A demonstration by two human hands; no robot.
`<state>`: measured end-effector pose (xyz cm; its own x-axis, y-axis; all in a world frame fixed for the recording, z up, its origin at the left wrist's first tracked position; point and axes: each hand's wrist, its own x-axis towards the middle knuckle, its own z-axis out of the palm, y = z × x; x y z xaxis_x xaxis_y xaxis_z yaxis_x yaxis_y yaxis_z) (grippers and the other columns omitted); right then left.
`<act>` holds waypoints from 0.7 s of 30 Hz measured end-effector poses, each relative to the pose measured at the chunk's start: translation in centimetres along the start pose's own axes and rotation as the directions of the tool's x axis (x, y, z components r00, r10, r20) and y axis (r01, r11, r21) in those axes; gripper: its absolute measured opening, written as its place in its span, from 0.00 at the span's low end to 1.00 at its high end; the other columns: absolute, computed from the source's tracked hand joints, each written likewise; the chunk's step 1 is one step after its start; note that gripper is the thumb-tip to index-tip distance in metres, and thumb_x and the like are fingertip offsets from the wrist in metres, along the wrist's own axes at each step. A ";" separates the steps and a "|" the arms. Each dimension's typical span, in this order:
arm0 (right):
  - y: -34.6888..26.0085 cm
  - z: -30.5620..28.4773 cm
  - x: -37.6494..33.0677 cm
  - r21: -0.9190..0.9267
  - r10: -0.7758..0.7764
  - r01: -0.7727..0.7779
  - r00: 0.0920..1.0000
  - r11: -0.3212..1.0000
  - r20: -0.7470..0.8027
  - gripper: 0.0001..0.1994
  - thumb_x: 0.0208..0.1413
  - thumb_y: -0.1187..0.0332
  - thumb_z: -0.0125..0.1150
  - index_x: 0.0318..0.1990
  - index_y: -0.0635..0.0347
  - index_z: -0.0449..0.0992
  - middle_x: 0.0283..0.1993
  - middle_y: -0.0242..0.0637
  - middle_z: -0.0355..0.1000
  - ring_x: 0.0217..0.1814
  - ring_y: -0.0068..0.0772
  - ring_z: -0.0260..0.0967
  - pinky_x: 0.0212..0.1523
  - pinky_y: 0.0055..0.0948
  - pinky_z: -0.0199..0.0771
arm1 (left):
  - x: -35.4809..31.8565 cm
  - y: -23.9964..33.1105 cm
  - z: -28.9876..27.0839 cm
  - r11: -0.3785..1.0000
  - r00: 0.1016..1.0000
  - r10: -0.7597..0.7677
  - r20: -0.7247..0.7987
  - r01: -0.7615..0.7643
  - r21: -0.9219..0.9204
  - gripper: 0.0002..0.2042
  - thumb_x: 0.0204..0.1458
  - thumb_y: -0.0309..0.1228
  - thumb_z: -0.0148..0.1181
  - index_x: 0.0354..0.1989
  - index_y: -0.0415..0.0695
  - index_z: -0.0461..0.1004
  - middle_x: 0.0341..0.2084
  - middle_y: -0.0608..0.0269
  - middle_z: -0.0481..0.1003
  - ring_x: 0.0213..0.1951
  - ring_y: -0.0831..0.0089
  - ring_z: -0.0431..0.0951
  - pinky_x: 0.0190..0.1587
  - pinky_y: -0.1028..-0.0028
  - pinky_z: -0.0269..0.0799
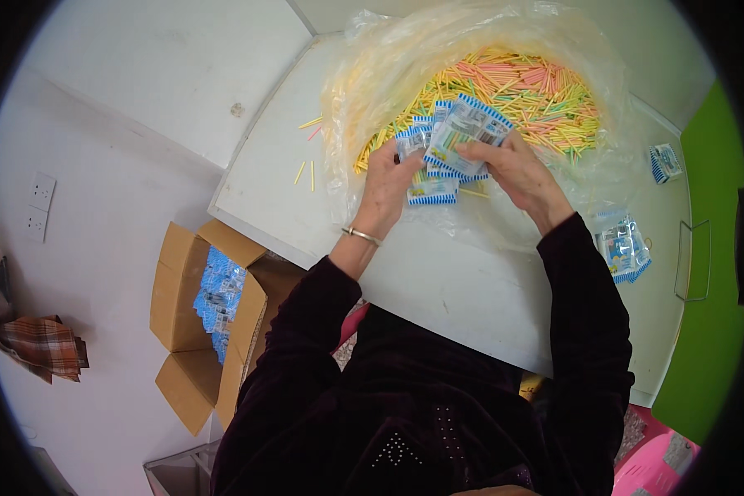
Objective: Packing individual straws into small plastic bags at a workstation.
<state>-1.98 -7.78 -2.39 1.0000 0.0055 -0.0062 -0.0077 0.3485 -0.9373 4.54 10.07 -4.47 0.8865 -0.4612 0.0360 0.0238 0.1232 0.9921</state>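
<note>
A person's left hand (386,183) grips the left side of a fan of blue-edged packets (469,136), while the right hand (524,175) pinches the front ones, thumb on top. The fan is held over the near side of a clear bag (347,107) heaped with yellow, pink and green sticks (546,78) on a white table (446,289). At left, an open box (178,285) holds a blue pile (217,293).

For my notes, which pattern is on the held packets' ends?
The packets have blue and white stripes; head view.
</note>
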 end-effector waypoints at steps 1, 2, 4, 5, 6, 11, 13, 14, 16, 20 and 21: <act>0.6 -0.5 0.7 -0.006 0.025 -0.025 0.999 1.000 -0.026 0.15 0.48 0.73 0.61 0.46 0.63 0.72 0.43 0.34 0.74 0.44 0.23 0.70 0.48 0.26 0.67 | 0.5 -0.7 -0.3 0.999 1.000 -0.005 0.004 0.005 -0.040 0.07 0.50 0.23 0.54 0.37 0.37 0.74 0.29 0.70 0.74 0.30 0.84 0.70 0.32 0.82 0.66; 1.6 -1.1 1.3 -0.024 0.038 -0.039 0.997 0.999 -0.068 0.15 0.48 0.71 0.62 0.45 0.62 0.73 0.42 0.34 0.74 0.42 0.23 0.70 0.46 0.24 0.67 | 0.9 -1.8 -0.4 0.999 1.000 -0.002 0.010 0.002 -0.041 0.07 0.50 0.23 0.54 0.37 0.37 0.74 0.29 0.70 0.74 0.30 0.84 0.70 0.32 0.82 0.66; 2.3 -0.8 1.7 -0.055 0.064 -0.071 0.990 0.996 -0.123 0.15 0.48 0.71 0.62 0.45 0.62 0.73 0.41 0.33 0.74 0.42 0.23 0.70 0.45 0.24 0.67 | 1.5 -3.3 -0.9 0.998 0.999 -0.027 -0.023 0.026 -0.050 0.08 0.52 0.24 0.53 0.40 0.37 0.73 0.31 0.68 0.74 0.32 0.83 0.71 0.36 0.81 0.68; 2.3 -0.3 1.7 -0.078 0.098 -0.114 0.978 0.990 -0.183 0.15 0.48 0.70 0.63 0.45 0.62 0.73 0.40 0.33 0.74 0.41 0.23 0.70 0.44 0.24 0.67 | 1.4 -2.9 -0.7 0.998 0.999 -0.027 -0.022 0.026 -0.050 0.08 0.52 0.24 0.53 0.40 0.37 0.73 0.31 0.68 0.74 0.32 0.83 0.71 0.36 0.81 0.68; 1.9 -0.3 1.4 -0.087 0.106 -0.124 0.977 0.988 -0.184 0.16 0.47 0.70 0.64 0.44 0.61 0.73 0.38 0.32 0.73 0.41 0.23 0.70 0.43 0.24 0.68 | 1.1 -2.5 -0.6 0.990 0.999 -0.035 -0.021 0.032 -0.135 0.08 0.53 0.24 0.52 0.40 0.37 0.72 0.33 0.67 0.75 0.33 0.82 0.71 0.37 0.80 0.68; -0.3 -0.9 1.0 -0.082 0.161 -0.166 0.985 0.983 -0.064 0.16 0.45 0.69 0.65 0.44 0.61 0.73 0.37 0.31 0.73 0.40 0.22 0.68 0.43 0.23 0.67 | 1.0 -1.7 -0.6 0.975 0.996 -0.083 -0.038 0.073 -0.211 0.09 0.53 0.23 0.50 0.42 0.37 0.71 0.36 0.65 0.74 0.34 0.81 0.72 0.39 0.79 0.69; 0.0 -0.8 1.0 -0.114 0.179 -0.191 0.978 0.975 -0.104 0.16 0.45 0.70 0.65 0.44 0.61 0.73 0.37 0.30 0.72 0.40 0.21 0.68 0.43 0.23 0.67 | 1.2 -2.1 -0.3 0.983 0.996 -0.059 -0.063 0.047 -0.178 0.08 0.53 0.23 0.50 0.41 0.37 0.71 0.35 0.65 0.74 0.34 0.81 0.72 0.38 0.79 0.69; 0.2 -0.7 1.1 -0.169 0.191 -0.205 0.977 0.964 -0.095 0.17 0.45 0.70 0.65 0.44 0.61 0.73 0.38 0.31 0.73 0.40 0.21 0.68 0.43 0.23 0.67 | 1.2 -2.4 -0.1 0.982 0.996 -0.058 -0.063 0.046 -0.181 0.08 0.53 0.23 0.50 0.41 0.37 0.71 0.35 0.65 0.74 0.34 0.81 0.72 0.38 0.79 0.69; 0.5 -0.7 1.5 -0.226 0.204 -0.218 0.975 0.949 -0.086 0.17 0.45 0.70 0.64 0.45 0.61 0.73 0.39 0.31 0.73 0.41 0.22 0.68 0.43 0.24 0.67 | 1.3 -3.1 0.4 0.996 0.996 -0.001 -0.088 -0.007 -0.087 0.07 0.53 0.23 0.50 0.39 0.37 0.71 0.33 0.66 0.74 0.34 0.81 0.71 0.37 0.79 0.68; 1.8 -1.2 2.3 -0.240 0.244 -0.252 0.968 0.938 -0.063 0.16 0.45 0.70 0.64 0.44 0.61 0.73 0.39 0.31 0.73 0.40 0.21 0.69 0.43 0.23 0.68 | 1.5 -4.1 0.5 0.995 0.990 0.070 -0.121 -0.077 -0.056 0.05 0.53 0.23 0.50 0.37 0.37 0.70 0.31 0.67 0.73 0.32 0.82 0.70 0.36 0.79 0.68; 2.1 -1.4 2.5 -0.210 0.222 -0.230 0.973 0.950 -0.057 0.16 0.45 0.70 0.64 0.44 0.61 0.73 0.39 0.31 0.73 0.40 0.21 0.69 0.42 0.22 0.68 | 1.4 -4.1 0.6 0.996 0.994 0.042 -0.104 -0.050 -0.075 0.07 0.54 0.23 0.49 0.41 0.38 0.70 0.35 0.66 0.74 0.36 0.81 0.72 0.39 0.78 0.69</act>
<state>0.48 -8.37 -4.82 0.9717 0.0293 -0.2345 -0.2363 0.1330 -0.9625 5.41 8.42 -8.39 0.9300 -0.3618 0.0654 0.0139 0.2122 0.9771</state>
